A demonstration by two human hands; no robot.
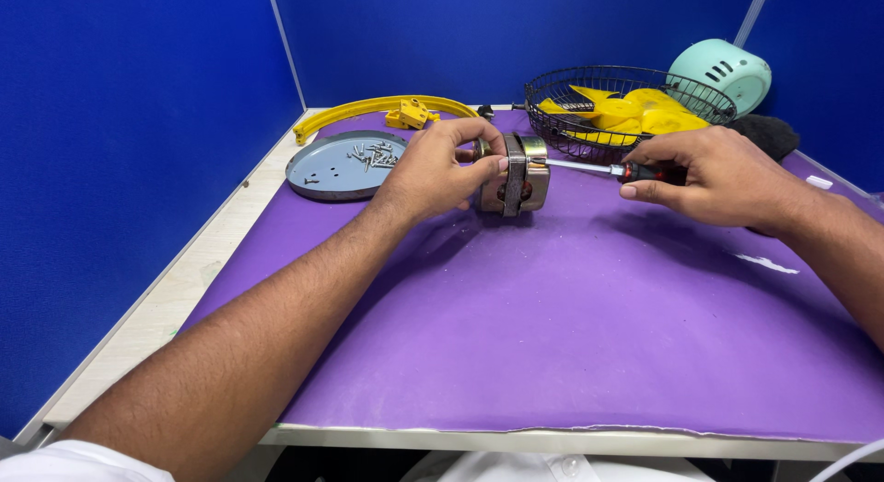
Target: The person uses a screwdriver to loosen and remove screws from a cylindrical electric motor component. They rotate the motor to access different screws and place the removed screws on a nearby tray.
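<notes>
A person's left hand (440, 174) closes around a small metal motor (516, 175), fingers curled over its top and thumb against its side, holding it upright on a purple mat (571, 316). The right hand (727, 176) is wrapped firmly around the dark, red-banded handle of a screwdriver (612, 169), whose thin shaft runs level into the right face of the motor, tip touching the casing.

The motor stands near the far middle of the mat. Left of the motor, well apart, lies a round grey-blue plate (322, 180) with a scatter of small screws (373, 154) on it. Just behind that plate, further from the motor, a curved yellow plastic band (368, 107) rests with a small yellow bracket (411, 114) beside it. Behind and to the right of the motor sits a black wire basket (552, 100) holding yellow fan blades (635, 112). Beyond the basket, further right of the motor, stands a pale green rounded housing (723, 72) against the blue partition (138, 169).
</notes>
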